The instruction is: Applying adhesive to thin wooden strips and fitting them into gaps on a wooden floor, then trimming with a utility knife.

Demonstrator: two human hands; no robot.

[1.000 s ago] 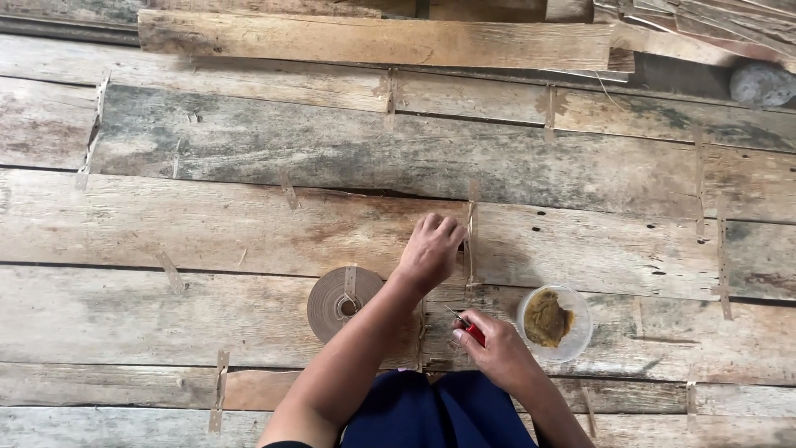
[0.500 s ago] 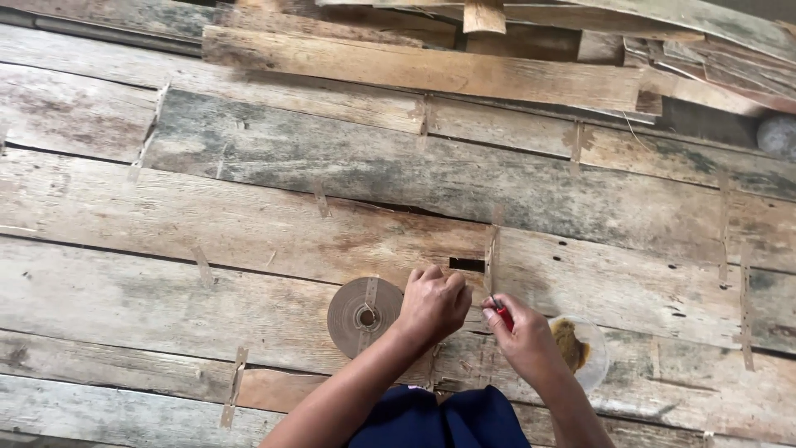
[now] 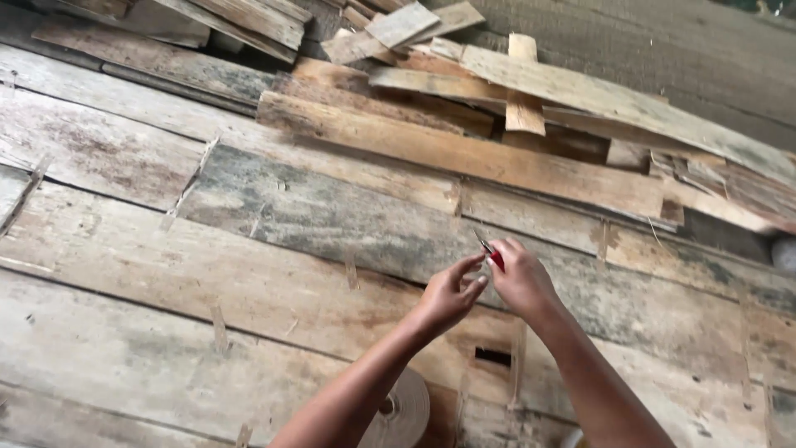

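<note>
Two bare hands meet just right of the frame's centre, raised over weathered grey-brown floor planks (image 3: 249,282); the right hand (image 3: 521,278) has its fingers curled and pressed together around one small red-handled tool (image 3: 492,255), whose thin metal tip pokes out toward the upper left; the left hand (image 3: 448,294) sits just beside it, thumb and forefinger stretched toward the tool's tip and nearly closed, the other fingers loosely bent; whether anything lies pinched between them I cannot tell; the tool is thus held at the middle of the frame, between the two hands. One roll of brown tape (image 3: 404,411) lies on the planks at the bottom centre, partly hidden by the left forearm; one small dark rectangular hole (image 3: 494,357) shows in the boards just right of it. A loose pile of rough wooden boards (image 3: 464,99) lies across the upper part of the frame; several short strips of tape are stuck over the seams between planks, too many and too faint to count surely.
</note>
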